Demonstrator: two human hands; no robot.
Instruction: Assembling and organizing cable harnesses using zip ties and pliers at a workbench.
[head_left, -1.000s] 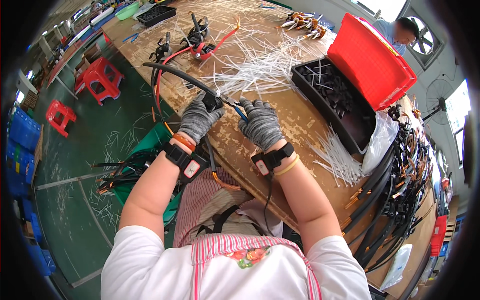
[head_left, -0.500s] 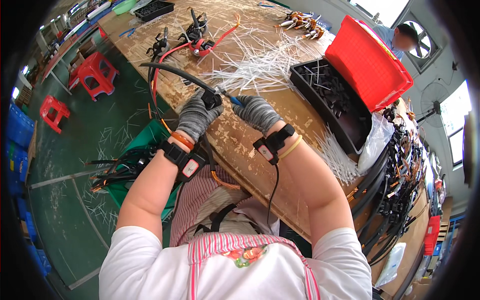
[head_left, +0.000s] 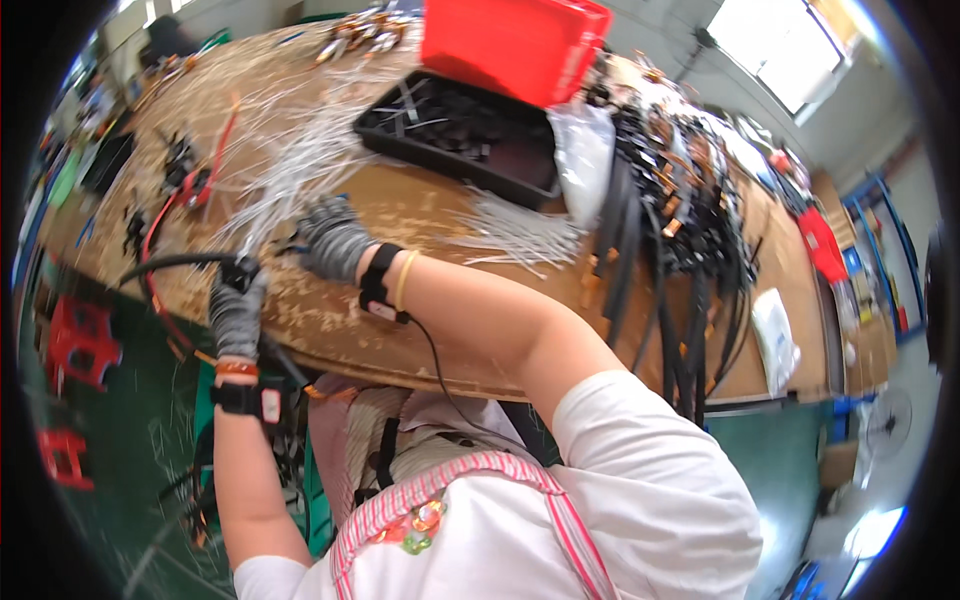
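Note:
My left hand (head_left: 237,312), in a grey striped glove, is closed around a black cable (head_left: 178,261) near a black block-shaped connector (head_left: 240,272). The cable curves off to the left over the table edge. A little to the right and apart from it, my gloved right hand (head_left: 336,240) is closed on blue-handled cutters (head_left: 343,198). Most of that tool is hidden by the fingers; its dark tip points toward the connector. Loose white cable ties (head_left: 310,150) lie scattered on the table just beyond both hands.
A black tray (head_left: 450,165) of small black parts stands at the back, by a red crate (head_left: 510,40). More cable ties (head_left: 515,235), a clear plastic bag (head_left: 583,160) and bundled black cables (head_left: 690,270) lie rightward. Red stools (head_left: 82,340) are on the floor at left.
The view has swung to the right, so the table and my hands appear farther left. My right hand with the cutters has moved away from the connector; the left keeps its hold.

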